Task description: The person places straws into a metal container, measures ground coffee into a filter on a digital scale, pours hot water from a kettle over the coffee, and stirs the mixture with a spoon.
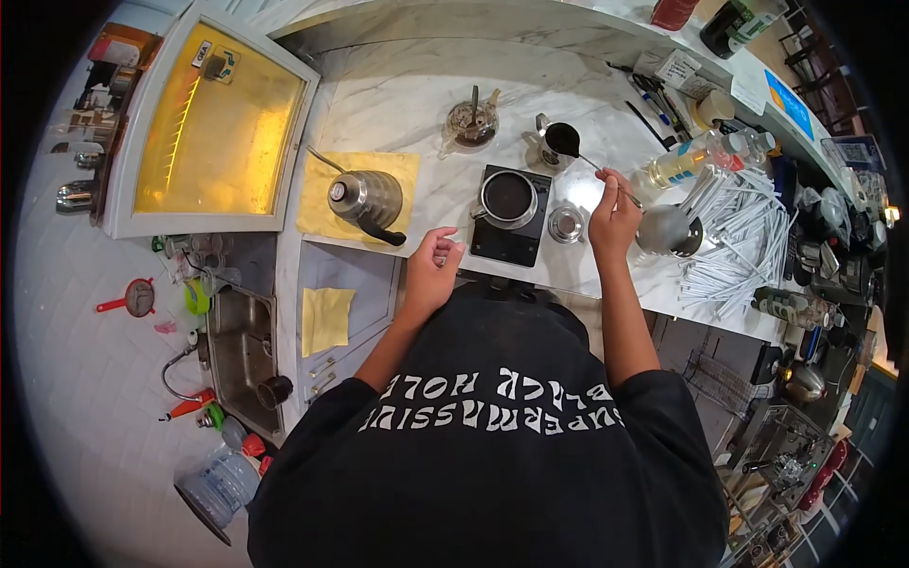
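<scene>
My right hand [615,213] grips a thin metal spoon [591,163], whose far end reaches the rim of a metal pitcher [546,151] with a dark inside. My left hand [436,270] hovers at the counter's front edge, loosely curled with nothing in it. Between my hands a metal cup [484,210] with dark contents stands on a black scale [503,248]. Right of the scale is a small round metal piece [566,225]. Behind stands a glass pot [481,135] with a utensil in it. A gooseneck kettle [369,197] rests on a yellow cloth [405,170] to the left.
A metal container [663,229] and a pile of white wrapped straws [743,241] lie right of my right hand. Bottles [696,161] stand behind them. At left are a yellow-lit glass-door cabinet [213,123] and a sink [241,350]. A raised ledge [530,17] borders the counter's back.
</scene>
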Available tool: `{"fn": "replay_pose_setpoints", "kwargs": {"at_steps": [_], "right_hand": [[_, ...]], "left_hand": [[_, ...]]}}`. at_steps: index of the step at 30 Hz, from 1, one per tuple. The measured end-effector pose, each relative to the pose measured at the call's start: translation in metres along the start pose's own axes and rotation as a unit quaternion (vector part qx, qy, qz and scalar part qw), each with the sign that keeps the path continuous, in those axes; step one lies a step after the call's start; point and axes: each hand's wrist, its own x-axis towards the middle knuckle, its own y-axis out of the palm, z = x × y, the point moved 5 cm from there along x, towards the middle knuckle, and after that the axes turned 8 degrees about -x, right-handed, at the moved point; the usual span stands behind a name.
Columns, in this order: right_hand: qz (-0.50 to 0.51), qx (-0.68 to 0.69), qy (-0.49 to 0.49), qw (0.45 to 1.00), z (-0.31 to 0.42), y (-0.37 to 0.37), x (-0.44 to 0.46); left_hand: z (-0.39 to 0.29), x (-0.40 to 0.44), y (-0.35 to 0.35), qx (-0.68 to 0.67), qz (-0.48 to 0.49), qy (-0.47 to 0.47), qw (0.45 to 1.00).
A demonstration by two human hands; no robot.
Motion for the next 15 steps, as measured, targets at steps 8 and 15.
{"fn": "replay_pose_setpoints", "kwargs": {"at_steps": [8,15], "right_hand": [[0.079,0.030,0.083,0.993,-0.028,0.000,-0.028],[0.265,-0.231,-0.095,0.931,-0.040,0.013,-0.085]], "left_hand": [[0.017,-0.011,0.020,-0.015,-0.008,-0.016,1.000],[0.026,-0.018,0.029,-0.021,-0.008,-0.018,1.000]]}}
